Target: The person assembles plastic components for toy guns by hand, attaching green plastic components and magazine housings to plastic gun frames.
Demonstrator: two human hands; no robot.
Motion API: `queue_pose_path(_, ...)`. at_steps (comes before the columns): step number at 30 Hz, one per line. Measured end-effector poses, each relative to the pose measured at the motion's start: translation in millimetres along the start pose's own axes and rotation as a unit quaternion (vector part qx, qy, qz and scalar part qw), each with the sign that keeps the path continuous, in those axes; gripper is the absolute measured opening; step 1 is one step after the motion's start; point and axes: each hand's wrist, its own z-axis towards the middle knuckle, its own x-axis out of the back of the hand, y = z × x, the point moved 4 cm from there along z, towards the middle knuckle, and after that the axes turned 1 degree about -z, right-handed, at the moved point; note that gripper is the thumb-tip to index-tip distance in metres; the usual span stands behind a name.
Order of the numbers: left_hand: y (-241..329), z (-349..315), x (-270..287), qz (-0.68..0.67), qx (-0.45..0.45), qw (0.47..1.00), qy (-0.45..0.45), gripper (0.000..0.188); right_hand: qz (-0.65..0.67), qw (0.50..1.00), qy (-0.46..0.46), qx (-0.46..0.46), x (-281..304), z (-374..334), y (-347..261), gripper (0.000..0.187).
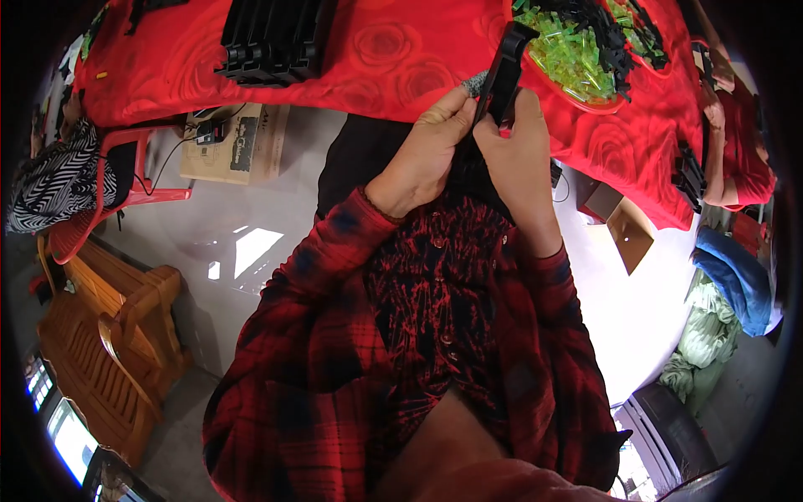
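A long black plastic part stands tilted between my hands at the table's near edge, its hooked end pointing up. My left hand closes on its lower left side, thumb and fingers pressed together. A small speckled grey piece shows by the left fingertips; what it is I cannot make out. My right hand grips the part from the right, thumb against its lower end. Just beyond sits a red tray with many yellow-green clear plastic pieces and small black pieces.
A stack of black plastic parts lies on the red rose-patterned tablecloth. Below are a cardboard box, a red plastic chair and a wooden bench. An open carton lies at right. People in zebra-striped and red clothing sit nearby.
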Motion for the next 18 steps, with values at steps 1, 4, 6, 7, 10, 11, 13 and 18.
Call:
queue_pose_path(1,-3,-2,1,0.0,0.01,1.0,0.0,0.033,-0.034,0.999,-0.006,-0.02,-1,-4,3,0.023)
queue_pose_path(4,-4,6,12,-0.002,0.046,0.999,-0.016,0.036,0.165,0.981,-0.073,-0.076,0,-6,15,0.025)
queue_pose_path(6,7,5,13,0.008,0.097,0.995,-0.025,0.036,0.206,0.969,-0.117,-0.075,9,-7,19,0.027)
queue_pose_path(7,12,4,10,0.016,0.15,0.988,-0.036,0.037,0.245,0.953,-0.158,-0.077,13,-9,19,0.03)
queue_pose_path(10,17,6,6,0.018,0.165,0.985,-0.049,0.034,0.195,0.959,-0.197,-0.054,23,-7,16,0.035)
queue_pose_path(11,18,7,5,0.022,0.156,0.986,-0.063,0.032,0.161,0.965,-0.206,-0.032,24,-7,15,0.036)
queue_pose_path(13,17,6,11,0.048,0.146,0.986,-0.059,0.029,0.25,0.939,-0.227,-0.064,19,-11,19,0.038)
queue_pose_path(18,19,13,28,0.061,0.136,0.989,-0.008,0.025,0.341,0.913,-0.202,-0.1,21,-18,23,0.047)
